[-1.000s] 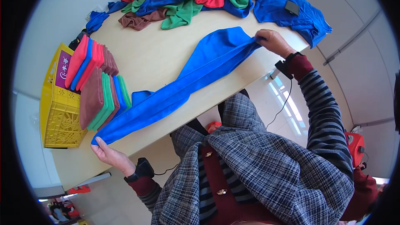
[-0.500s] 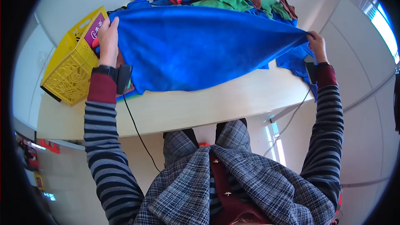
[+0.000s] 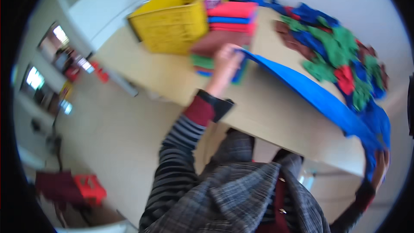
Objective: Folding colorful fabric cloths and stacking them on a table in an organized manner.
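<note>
A blue cloth [image 3: 302,88] stretches slantwise above the table between my two hands. My left hand [image 3: 227,60] pinches its far left corner, just in front of the stacks of folded cloths. At the right edge of the table my right hand [image 3: 381,164] grips the other end, where the fabric bunches and hangs down. A stack of folded red and blue cloths [image 3: 233,17] stands beside a lower stack with a brown cloth [image 3: 222,43] on top and green below. Motion blurs both hands somewhat.
A yellow plastic crate [image 3: 172,26] stands left of the stacks. Along the back right of the table [image 3: 276,121] lies a loose heap of green, blue, red and brown cloths [image 3: 332,45]. A red and maroon item [image 3: 71,187] sits at lower left.
The view has swung left and turned. The blue cloth, earlier spread broad between my hands, now shows as a narrow slanting strip, uncovering the folded stacks and the heap. Both hands still grip it.
</note>
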`<action>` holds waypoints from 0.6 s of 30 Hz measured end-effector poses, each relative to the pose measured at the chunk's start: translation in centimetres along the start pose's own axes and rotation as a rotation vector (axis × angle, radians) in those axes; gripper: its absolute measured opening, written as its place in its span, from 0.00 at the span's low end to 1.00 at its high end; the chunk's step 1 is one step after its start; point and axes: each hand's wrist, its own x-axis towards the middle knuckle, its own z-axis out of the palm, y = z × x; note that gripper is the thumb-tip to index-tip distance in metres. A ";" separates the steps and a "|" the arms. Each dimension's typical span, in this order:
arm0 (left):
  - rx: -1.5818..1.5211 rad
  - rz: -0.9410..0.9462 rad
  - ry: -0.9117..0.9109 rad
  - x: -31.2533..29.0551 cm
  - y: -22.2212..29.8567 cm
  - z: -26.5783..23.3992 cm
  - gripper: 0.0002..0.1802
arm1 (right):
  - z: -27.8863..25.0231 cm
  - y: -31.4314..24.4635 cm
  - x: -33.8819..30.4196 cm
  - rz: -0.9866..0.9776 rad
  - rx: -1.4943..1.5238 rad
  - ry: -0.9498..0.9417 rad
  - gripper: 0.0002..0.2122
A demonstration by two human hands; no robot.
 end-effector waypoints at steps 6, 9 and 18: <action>0.067 -0.227 -0.127 -9.1 -5.1 -4.1 0.06 | 9.3 -3.0 -5.5 0.126 -0.073 -0.202 0.08; 0.004 -0.238 -0.135 -11.1 -5.8 -4.4 0.07 | 9.8 -1.3 -4.9 0.182 -0.164 -0.265 0.12; 0.082 -0.019 -0.372 -8.1 -5.1 -0.5 0.09 | 17.0 -2.0 0.8 -0.281 -0.440 -0.468 0.06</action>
